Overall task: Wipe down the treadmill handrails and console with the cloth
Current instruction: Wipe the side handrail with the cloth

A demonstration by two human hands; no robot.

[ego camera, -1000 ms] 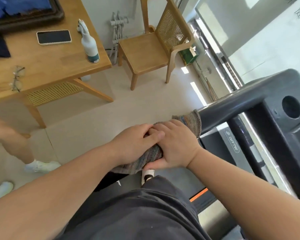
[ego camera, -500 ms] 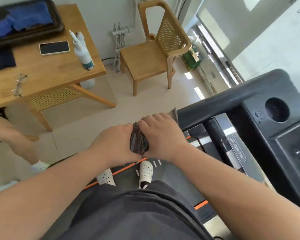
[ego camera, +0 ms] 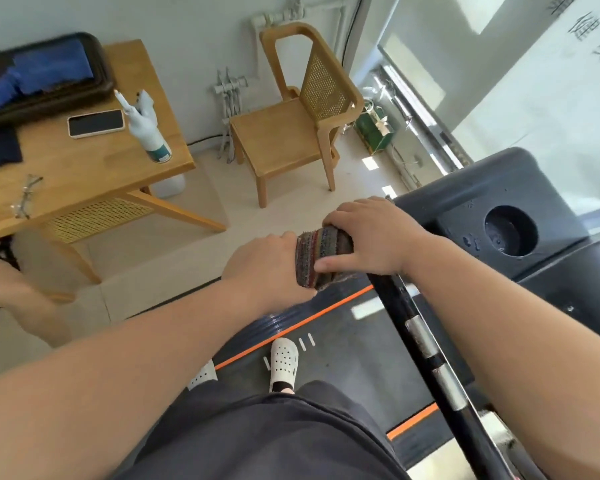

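A striped, multicoloured cloth [ego camera: 321, 256] is wrapped around the left handrail of the black treadmill, near where the rail meets the console [ego camera: 471, 216]. My right hand [ego camera: 371, 237] grips the cloth from above, thumb underneath. My left hand [ego camera: 264, 268] is closed around the rail and the cloth's near end, right beside the other hand. The rail itself is hidden under both hands. The console has a round cup holder [ego camera: 510, 230] with water drops beside it. A thin black bar with metal sensor plates [ego camera: 426, 344] runs down towards me.
I stand on the treadmill belt [ego camera: 343, 341] in white clogs. A wooden table [ego camera: 84, 168] at the left carries a spray bottle [ego camera: 146, 129], a phone [ego camera: 96, 123], glasses and a dark tray. A wooden chair [ego camera: 291, 126] stands beyond. Another person's leg [ego camera: 25, 299] is at the far left.
Both hands with the cloth have slid along the handrail towards the console. The cloth has gone from spread out to bunched tightly between the hands.
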